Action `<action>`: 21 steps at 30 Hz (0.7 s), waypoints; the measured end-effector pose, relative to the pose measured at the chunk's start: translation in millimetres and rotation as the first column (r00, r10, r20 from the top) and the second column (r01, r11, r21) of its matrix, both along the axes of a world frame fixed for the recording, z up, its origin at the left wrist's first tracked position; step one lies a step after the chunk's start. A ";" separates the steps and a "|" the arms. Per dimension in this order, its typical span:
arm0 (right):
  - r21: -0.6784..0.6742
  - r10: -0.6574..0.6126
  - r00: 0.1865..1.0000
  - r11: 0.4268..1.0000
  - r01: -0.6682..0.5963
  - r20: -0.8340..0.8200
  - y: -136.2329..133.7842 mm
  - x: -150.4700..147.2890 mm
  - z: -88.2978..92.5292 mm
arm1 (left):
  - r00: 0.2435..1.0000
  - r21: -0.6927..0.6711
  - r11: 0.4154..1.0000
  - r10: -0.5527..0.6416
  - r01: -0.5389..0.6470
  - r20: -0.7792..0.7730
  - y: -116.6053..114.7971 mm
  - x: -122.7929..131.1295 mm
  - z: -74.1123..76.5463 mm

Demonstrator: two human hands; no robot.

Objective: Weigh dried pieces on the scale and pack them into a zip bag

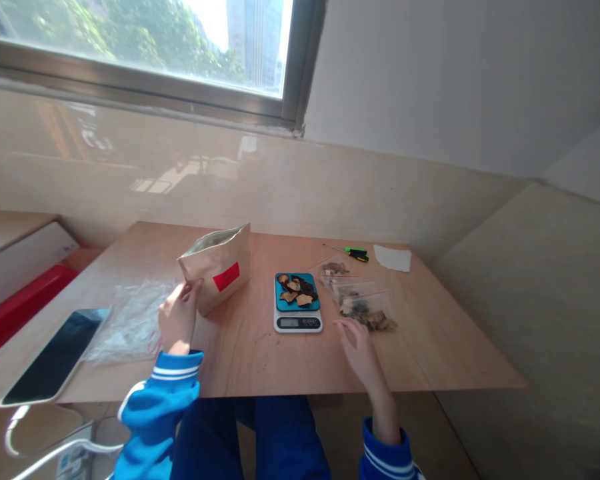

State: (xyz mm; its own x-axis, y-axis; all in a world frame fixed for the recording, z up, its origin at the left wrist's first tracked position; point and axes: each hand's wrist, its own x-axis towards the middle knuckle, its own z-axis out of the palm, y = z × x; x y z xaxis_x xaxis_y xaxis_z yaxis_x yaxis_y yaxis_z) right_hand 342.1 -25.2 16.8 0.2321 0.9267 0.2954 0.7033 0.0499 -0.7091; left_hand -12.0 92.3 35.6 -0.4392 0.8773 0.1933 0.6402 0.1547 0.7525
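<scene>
Sunlit wooden tabletop point(260, 363) beneath a window point(130, 47)

Glossy beige wall panelling point(130, 180) rises behind the table. The left hand point(179, 317), in a blue striped sleeve point(160, 393), has its fingers close together, their tips against the lower side of a kraft paper bag point(217, 267); whether they grip it cannot be told. That bag stands tilted, mouth open, a red label on its face. The right hand point(360, 353) curls loosely, holding nothing visible, fingertips just beside a clear zip bag point(367, 310) of dried pieces. More small zip bags point(336, 270) overlap it beyond. Between the hands sits a digital kitchen scale point(297, 321), its teal tray heaped with dark and tan dried slices point(295, 290). Further along lie a green-handled screwdriver point(355, 252) and a white paper sheet point(393, 258). Toward the left are a crumpled clear plastic bag point(130, 320) and a dark-screened tablet point(55, 357).
</scene>
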 end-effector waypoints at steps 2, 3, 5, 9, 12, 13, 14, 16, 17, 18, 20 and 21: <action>-0.055 0.010 0.999 0.998 -0.012 -0.031 -21.2 -3.2 -9.6 | 1.000 -0.060 0.998 0.013 -0.012 0.013 8.5 5.7 3.8; -0.082 0.024 0.999 0.996 -0.028 -0.047 -29.6 -5.5 -12.8 | 1.000 -0.090 0.996 0.018 -0.016 0.014 11.2 8.0 5.9; -0.122 0.037 0.997 0.991 -0.045 -0.069 -41.9 -8.4 -16.2 | 1.000 -0.120 0.993 0.012 -0.012 -0.004 12.7 11.2 9.8; -0.128 -0.007 0.997 0.992 -0.003 -0.078 -50.6 -4.4 -16.6 | 0.994 -0.051 0.995 -0.093 0.090 -0.050 4.6 13.9 12.7; -0.113 -0.026 0.997 0.993 0.018 -0.074 -49.6 -1.3 -14.9 | 0.987 0.008 0.988 -0.155 0.156 -0.039 -0.4 15.6 8.6; -0.111 -0.025 0.997 0.994 0.016 -0.074 -49.0 -1.7 -13.9 | 0.988 0.013 0.988 -0.152 0.152 -0.026 -0.8 15.2 5.8; -0.115 -0.019 0.997 0.993 0.010 -0.076 -48.6 -2.9 -12.8 | 0.990 0.014 0.990 -0.142 0.142 -0.013 -0.8 13.7 2.5; -0.136 -0.001 0.997 0.991 -0.010 -0.079 -48.7 -6.4 -10.0 | 0.992 0.019 0.992 -0.122 0.122 -0.012 -1.2 6.4 -6.0; -0.151 0.007 0.997 0.988 -0.019 -0.082 -49.1 -8.3 -8.6 | 0.993 0.030 0.993 -0.115 0.115 -0.027 -2.4 0.3 -11.0; -0.168 0.011 0.996 0.986 -0.025 -0.085 -49.6 -9.8 -7.3 | 0.994 0.041 0.994 -0.096 0.098 -0.059 -4.6 -7.2 -16.3; -0.197 0.013 0.996 0.980 -0.030 -0.089 -50.4 -11.6 -5.7 | 0.991 0.021 0.999 -0.043 0.046 -0.130 -12.0 -25.1 -27.7; -0.208 0.014 0.996 0.978 -0.032 -0.091 -50.6 -11.9 -5.4 | 0.990 0.005 0.999 -0.037 0.038 -0.139 -16.5 -34.5 -33.5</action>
State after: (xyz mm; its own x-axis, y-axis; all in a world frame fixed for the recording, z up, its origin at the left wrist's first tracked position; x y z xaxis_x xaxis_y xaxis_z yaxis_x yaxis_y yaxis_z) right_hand 330.2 -75.9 11.4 0.2265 0.9712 0.0741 0.6379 -0.0904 -0.7648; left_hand -46.5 75.8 2.1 -0.3747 0.8908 0.2572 0.7440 0.1233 0.6567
